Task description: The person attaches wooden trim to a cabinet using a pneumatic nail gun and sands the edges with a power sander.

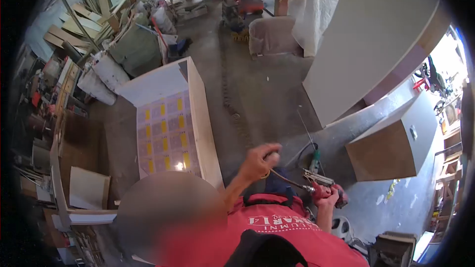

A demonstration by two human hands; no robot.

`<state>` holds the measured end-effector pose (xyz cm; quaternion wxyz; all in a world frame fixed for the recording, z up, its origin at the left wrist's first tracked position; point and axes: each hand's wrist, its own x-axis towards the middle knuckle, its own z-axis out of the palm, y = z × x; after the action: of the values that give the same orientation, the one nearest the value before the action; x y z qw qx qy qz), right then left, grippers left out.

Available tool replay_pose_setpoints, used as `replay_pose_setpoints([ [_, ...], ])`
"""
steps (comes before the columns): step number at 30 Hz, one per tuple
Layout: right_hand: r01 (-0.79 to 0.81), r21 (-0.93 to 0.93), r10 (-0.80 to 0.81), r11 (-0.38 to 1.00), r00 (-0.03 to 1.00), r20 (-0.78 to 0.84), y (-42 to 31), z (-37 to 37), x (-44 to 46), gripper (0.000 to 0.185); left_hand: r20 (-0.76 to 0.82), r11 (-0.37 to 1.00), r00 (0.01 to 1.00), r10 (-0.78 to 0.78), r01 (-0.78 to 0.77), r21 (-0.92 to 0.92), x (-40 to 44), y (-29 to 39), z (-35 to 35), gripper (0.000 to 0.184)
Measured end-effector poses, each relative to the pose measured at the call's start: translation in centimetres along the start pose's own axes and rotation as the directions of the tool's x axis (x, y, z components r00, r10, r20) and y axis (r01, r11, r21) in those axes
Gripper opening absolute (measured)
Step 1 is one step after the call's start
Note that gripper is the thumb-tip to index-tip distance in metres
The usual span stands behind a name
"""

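My right hand (pixel 327 197) is wrapped around a red nail gun (pixel 339 196) with a metal magazine, held at the right side of my red shirt. An air hose (pixel 289 181) runs from its fitting toward my left hand (pixel 257 162). My left hand is in front of my body with its fingers curled; what lies inside them is hidden. Just beyond the nail gun is a green-handled tool (pixel 315 160) with a dark hose near it. To the left stands an open box-like wooden cabinet (pixel 203 123), its inner panel covered with printed sheeting.
A large pale panel (pixel 371 39) leans at the right, with a wooden box (pixel 383 153) near it. Sacks (pixel 106 71) and scrap boards (pixel 81 24) crowd the left. A cloth-covered block (pixel 274 35) sits ahead. A blurred patch hides the lower left.
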<state>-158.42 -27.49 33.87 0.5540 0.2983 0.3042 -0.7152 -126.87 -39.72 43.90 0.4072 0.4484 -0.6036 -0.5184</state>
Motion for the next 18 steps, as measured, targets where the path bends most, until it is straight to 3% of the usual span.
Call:
replay_pose_setpoints([
  [1,0.013,-0.029,-0.014,0.999,1.0,-0.024,1.1,2.7,2.2,0.025,0.145,0.988,0.987,0.064,-0.083,0.127,2.2,-0.7,0.3,0.04],
  [2,0.027,-0.058,-0.029,0.998,0.999,-0.044,2.1,5.8,4.6,0.027,0.143,0.987,0.988,0.064,-0.085,0.14,4.7,-2.0,1.0,0.04],
  [3,0.093,-0.152,-0.103,0.984,0.993,-0.058,4.3,10.1,5.3,0.027,0.283,0.938,0.942,0.181,-0.251,0.238,7.2,-3.6,1.7,0.041],
  [4,0.068,-0.176,-0.079,0.982,0.995,-0.056,4.8,12.4,8.2,0.028,0.431,0.858,0.863,0.264,-0.414,0.304,9.6,-3.9,1.7,0.042],
  [5,0.064,-0.198,-0.071,0.978,0.997,-0.026,5.8,14.9,11.0,0.029,0.436,0.853,0.86,0.263,-0.419,0.312,12.5,-4.0,1.1,0.042],
  [7,0.009,-0.267,-0.015,0.964,1.0,-0.02,9.0,22.5,12.8,0.031,0.519,0.867,0.854,-0.037,-0.231,0.442,17.5,-2.7,-0.2,0.044],
  [8,-0.006,-0.194,0.01,0.981,1.0,0.019,10.0,25.2,15.1,0.031,0.526,0.865,0.849,-0.05,-0.226,0.448,19.7,-2.2,-1.1,0.044],
  [12,-0.02,-0.321,0.056,0.947,0.993,0.102,14.8,36.1,17.9,0.032,0.394,0.948,0.919,0.0,-0.126,0.293,27.3,-0.3,-3.7,0.039],
  [14,-0.049,-0.374,0.1,0.926,0.988,0.12,16.3,40.6,19.9,0.031,0.198,0.993,0.98,-0.019,-0.004,0.115,30.9,-0.8,-3.9,0.036],
  [16,-0.063,-0.392,0.135,0.918,0.978,0.159,17.6,43.6,22.6,0.03,0.148,0.991,0.986,-0.072,0.054,0.123,34.4,-1.5,-4.8,0.033],
  [18,-0.074,-0.4,0.129,0.913,0.985,0.113,18.9,45.4,23.5,0.028,0.052,0.96,0.994,-0.097,0.079,0.269,36.4,-2.4,-5.3,0.031],
])
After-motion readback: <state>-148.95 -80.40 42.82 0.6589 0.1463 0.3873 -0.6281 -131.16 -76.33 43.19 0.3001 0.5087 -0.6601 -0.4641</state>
